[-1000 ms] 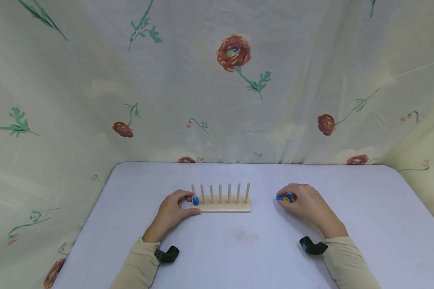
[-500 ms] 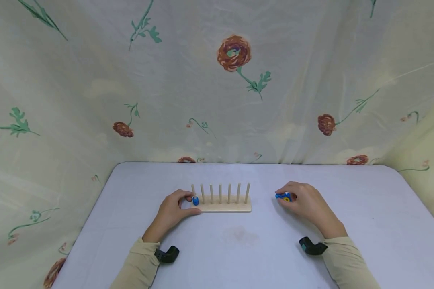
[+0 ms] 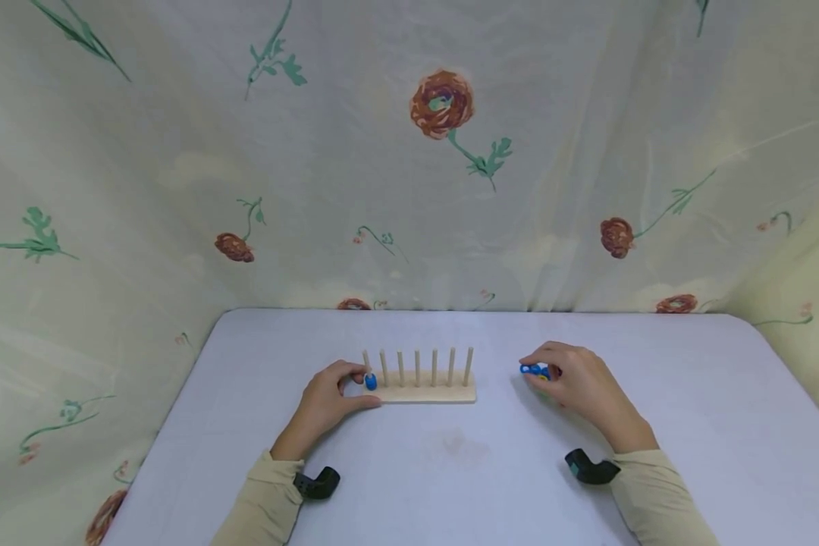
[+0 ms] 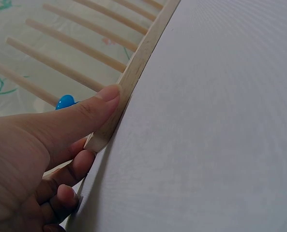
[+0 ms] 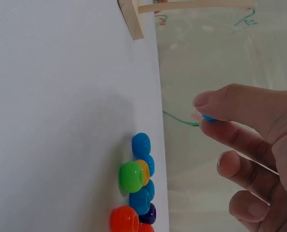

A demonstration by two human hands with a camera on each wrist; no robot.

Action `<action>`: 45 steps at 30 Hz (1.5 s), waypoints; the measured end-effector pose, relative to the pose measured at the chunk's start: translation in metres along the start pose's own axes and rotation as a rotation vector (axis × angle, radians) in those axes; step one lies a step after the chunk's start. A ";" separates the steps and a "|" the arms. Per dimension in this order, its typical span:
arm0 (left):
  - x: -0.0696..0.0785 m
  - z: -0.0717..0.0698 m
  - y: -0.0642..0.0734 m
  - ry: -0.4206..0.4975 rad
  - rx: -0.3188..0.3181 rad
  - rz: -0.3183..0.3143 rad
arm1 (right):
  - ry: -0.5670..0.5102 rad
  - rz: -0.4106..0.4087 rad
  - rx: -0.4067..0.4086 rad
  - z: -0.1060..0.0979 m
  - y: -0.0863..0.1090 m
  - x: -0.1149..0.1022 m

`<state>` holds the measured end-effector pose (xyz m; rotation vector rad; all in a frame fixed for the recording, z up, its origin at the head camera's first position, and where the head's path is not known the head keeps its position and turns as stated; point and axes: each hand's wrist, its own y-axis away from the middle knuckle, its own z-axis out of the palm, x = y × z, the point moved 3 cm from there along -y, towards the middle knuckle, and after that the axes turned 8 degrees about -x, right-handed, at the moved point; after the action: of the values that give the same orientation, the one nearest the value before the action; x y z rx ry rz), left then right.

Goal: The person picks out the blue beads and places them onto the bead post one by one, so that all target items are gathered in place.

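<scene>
Left hand: the left hand [image 3: 324,396] grips the left end of the wooden rack [image 3: 426,393], thumb along its front edge, fingers curled at its short end.
Right hand: the right hand [image 3: 580,383], well apart to the right of the rack, pinches a small blue bead [image 5: 208,117] between thumb and index finger; the other fingers are bent.
Pegged bead: another blue bead, the threaded bead [image 3: 371,382], sits low on the rack's leftmost peg [image 3: 366,361], one of seven upright pegs.
Loose beads: right of the rack, near the right hand, a cluster lies on the white table [image 3: 409,493]: blue beads [image 5: 141,145], a green bead [image 5: 131,177], a yellow bead [image 5: 145,171], orange-red beads [image 5: 124,220] and a dark purple bead [image 5: 149,213].
Right wrist view only: the green, orange-red and purple colours show clearly; the head view gives mainly blue and a trace of yellow.
In the way: the right hand covers most of the cluster from above; the left thumb partly hides the threaded bead in the left wrist view.
Around: black wrist devices [image 3: 318,483] sit nearer the person than the rack; a flowered curtain [image 3: 532,152] hangs behind it.
</scene>
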<state>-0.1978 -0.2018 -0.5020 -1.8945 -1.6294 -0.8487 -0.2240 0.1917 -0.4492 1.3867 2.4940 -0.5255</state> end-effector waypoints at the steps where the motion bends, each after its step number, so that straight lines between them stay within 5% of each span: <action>1: 0.000 0.000 0.000 0.003 -0.001 0.002 | 0.000 -0.005 0.005 0.000 0.000 0.000; 18: -0.001 0.000 0.001 0.006 0.003 0.000 | -0.040 -0.035 0.077 -0.014 -0.024 -0.029; 32: -0.001 -0.001 0.000 0.007 -0.007 0.003 | -0.172 -0.165 0.192 -0.010 -0.056 -0.074; 45: 0.001 -0.002 -0.001 -0.009 -0.005 0.001 | -0.235 -0.205 0.095 0.009 -0.083 -0.128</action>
<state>-0.1987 -0.2024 -0.5005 -1.9049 -1.6330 -0.8452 -0.2275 0.0497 -0.3938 1.0353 2.4560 -0.8080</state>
